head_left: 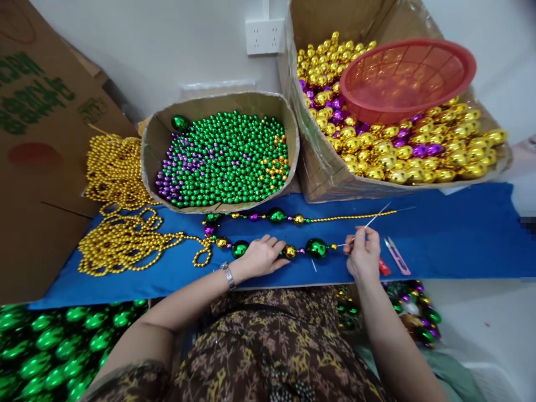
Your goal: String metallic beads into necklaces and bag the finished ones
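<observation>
Head view: two bare hands rest over a blue-covered bench [452, 240], apart along one row of beads.
Left hand [263, 254]: fingers bent over the bead strand [290, 252], touching it; whether they grip it cannot be told.
Right hand [363, 254]: fingers closed, pinching a thin white cord [377, 214] at the strand's near end.
Bead strand: passes under the left fingers towards the right ones, with a large green bead [316, 248] between the hands.
Pink snips [397, 257]: just right of the right fingers, beside a red object [384, 267].
Gold bead chains [113, 167]: heaped well left of the left fingers.
Small carton [234, 102]: beyond the left fingers, holding green, purple and gold beads.
Large carton [314, 167]: beyond the right fingers, with a red basket [471, 64] on its gold and purple beads.
</observation>
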A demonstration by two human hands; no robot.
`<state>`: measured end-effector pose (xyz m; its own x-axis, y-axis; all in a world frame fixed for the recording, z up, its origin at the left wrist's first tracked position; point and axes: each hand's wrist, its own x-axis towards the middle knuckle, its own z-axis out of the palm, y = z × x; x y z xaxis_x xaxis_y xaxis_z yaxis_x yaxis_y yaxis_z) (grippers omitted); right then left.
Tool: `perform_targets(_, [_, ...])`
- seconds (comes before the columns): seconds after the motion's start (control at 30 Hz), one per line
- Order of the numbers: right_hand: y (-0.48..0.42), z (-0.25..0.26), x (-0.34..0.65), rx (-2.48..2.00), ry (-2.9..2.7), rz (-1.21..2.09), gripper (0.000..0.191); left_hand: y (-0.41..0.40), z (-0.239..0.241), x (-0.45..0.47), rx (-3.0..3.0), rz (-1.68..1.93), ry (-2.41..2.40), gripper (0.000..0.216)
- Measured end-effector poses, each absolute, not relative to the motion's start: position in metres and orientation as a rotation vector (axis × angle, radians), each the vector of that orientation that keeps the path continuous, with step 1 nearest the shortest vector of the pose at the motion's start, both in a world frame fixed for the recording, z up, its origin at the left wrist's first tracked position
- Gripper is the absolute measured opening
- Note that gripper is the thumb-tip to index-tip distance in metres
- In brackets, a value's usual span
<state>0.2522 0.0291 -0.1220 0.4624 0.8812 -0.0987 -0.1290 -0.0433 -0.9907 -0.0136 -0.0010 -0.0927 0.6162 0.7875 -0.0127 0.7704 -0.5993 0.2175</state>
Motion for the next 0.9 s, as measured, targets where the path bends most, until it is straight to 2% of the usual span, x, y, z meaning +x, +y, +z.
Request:
perform_targets(0.17, [0.029, -0.122, 0.259, -1.361, -0.661, 0.899, 0.059, -0.007, -0.091, -0.025, 2.709, -0.031, 1.339, 0.028])
perform_targets(0.33, [0.032, -0.119, 0.267, -1.343, -0.601, 0.838, 0.061, -0.013, -0.092, -0.035, 2.69, -0.091, 1.413, 0.027])
perform_targets(0.73, [0.022, -0.123, 0.258, -1.288, -0.746, 1.084, 0.063, -0.02, -0.083, -0.052, 2.559, -0.168, 1.589, 0.026])
perform_targets(0.9, [0.019, -0.121, 0.26, -1.32, -0.796, 1.049, 0.049, -0.016, -0.086, -0.056, 2.575, -0.146, 1.602, 0.027])
